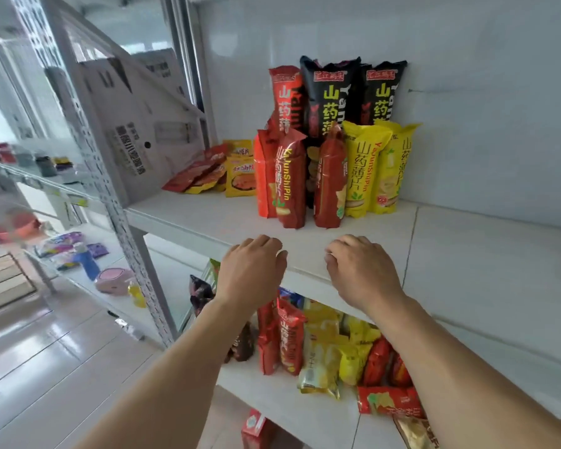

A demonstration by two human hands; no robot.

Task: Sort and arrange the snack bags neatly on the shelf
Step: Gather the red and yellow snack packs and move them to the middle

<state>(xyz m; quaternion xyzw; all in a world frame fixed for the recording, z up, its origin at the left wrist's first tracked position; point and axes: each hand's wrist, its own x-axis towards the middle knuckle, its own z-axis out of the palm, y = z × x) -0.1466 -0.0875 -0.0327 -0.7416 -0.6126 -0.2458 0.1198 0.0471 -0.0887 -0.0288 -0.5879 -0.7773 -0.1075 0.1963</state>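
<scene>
Both hands hovered at the front edge of the upper shelf (353, 234), holding nothing. The left hand (251, 270) had its fingers loosely curled over the shelf lip; the right hand (358, 270) did likewise, its grip relaxed and unoccupied. The two hands were apart, with bare shelf surface between them.

Behind the hands, near the middle of the shelf, upright snack bags stood in rows: two red bags (290, 179) in front, two yellow bags (358, 170) just beside them to the right, and black bags (329, 95) plus a tall red bag (285, 95) at the rear against the white wall (467, 92). Flat red and yellow packets (214, 171) lay in a loose pile to the left, near a cardboard box (136, 124).

The right portion of the shelf offered open surface up to the wall.

The lower shelf (305, 413) carried mixed bags (321, 348), unsorted, some leaning or lying flat.
</scene>
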